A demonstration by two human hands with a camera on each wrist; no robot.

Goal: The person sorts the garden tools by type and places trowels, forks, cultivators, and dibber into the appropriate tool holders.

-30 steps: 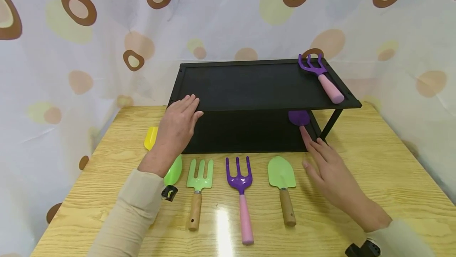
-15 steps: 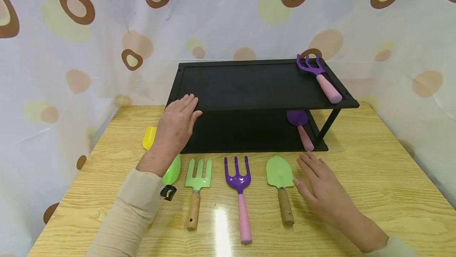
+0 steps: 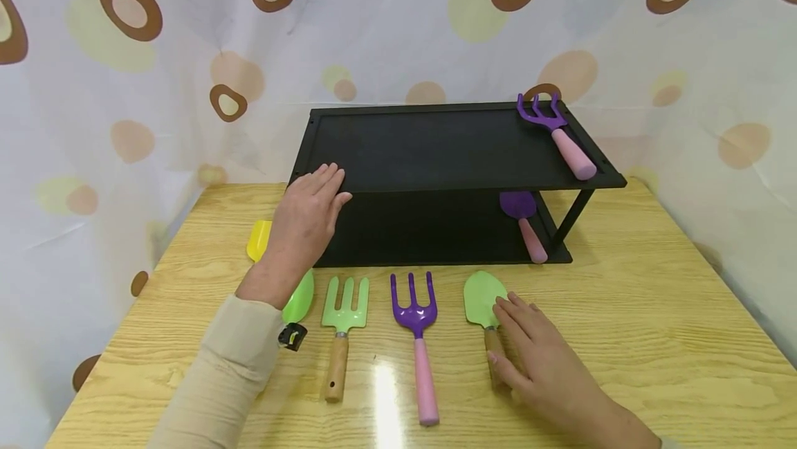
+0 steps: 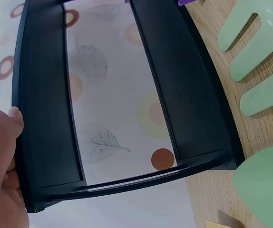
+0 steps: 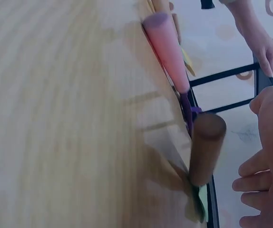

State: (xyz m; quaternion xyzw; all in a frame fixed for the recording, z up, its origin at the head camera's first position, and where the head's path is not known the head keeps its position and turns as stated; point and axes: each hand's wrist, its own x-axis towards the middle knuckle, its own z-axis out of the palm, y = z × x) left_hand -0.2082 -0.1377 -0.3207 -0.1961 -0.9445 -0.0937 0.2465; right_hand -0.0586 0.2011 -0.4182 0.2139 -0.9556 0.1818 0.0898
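Head view: black rack point(image 3: 411, 151) holds rake point(image 3: 566, 147) above, trowel point(image 3: 529, 233) below.

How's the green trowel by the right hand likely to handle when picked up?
The green trowel should probably stay stiff: its blade looks smooth and solid. Its rounded wooden handle could twist in a loose grip. That broad blade should likely stop it rolling across the table.
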